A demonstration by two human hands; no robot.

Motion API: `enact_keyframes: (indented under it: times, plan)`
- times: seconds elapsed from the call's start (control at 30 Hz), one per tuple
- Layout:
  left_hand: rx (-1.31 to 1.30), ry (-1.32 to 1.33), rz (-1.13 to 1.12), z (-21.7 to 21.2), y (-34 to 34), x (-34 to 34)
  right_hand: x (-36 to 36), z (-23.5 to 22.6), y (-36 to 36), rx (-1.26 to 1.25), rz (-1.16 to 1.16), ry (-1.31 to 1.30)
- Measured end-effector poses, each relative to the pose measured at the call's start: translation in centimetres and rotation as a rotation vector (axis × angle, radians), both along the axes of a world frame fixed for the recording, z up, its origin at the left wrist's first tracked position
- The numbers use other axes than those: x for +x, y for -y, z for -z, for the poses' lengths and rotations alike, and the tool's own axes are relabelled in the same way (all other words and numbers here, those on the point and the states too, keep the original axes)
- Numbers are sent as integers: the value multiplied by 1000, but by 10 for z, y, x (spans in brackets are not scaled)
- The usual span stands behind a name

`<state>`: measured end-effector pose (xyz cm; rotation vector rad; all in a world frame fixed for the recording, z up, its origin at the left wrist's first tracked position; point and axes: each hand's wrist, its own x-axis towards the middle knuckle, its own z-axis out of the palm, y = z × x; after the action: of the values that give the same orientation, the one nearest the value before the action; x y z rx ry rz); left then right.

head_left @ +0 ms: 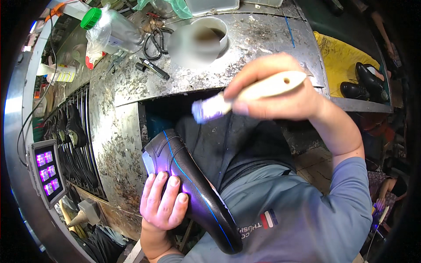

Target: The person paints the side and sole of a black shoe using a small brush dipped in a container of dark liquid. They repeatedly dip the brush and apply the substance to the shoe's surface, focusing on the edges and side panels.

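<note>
While our half-curled left hand (163, 205) braces black leather shoe (199, 193), our right hand (294, 103) pinches pale wooden-handled brush (274, 85), blurred bristles (200, 112) probably held clear.

Beyond the right grip (285, 104) spreads a stained, scuffed metal table (263, 39). On it, past the grip and leftward, stands a round white container (224, 33), partly blurred. Farther left of the grip lie a black marker (156, 70), a black looped cord (153, 58) and a green-lidded clear jar (125, 33). A thin blue stick (290, 32) lies straight beyond.
</note>
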<state>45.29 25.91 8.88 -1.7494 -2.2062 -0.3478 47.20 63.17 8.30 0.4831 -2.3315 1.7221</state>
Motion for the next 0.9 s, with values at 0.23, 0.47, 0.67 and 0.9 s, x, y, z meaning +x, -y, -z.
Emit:
enact_keyframes:
  times: [0.23, 0.47, 0.67, 0.9]
  plan:
    - [-58, 11, 17, -6, -1, 4, 3, 8, 49, -161, -123, -100]
    - [-83, -18, 40, -10, -1, 5, -7, 5, 60, -94, -79, -196]
    - [-92, -18, 39, -9, 1, 5, -7, 2, 61, -107, -169, -197]
    - [-88, -3, 11, -6, 2, 4, -1, -1, 55, -183, -268, -78]
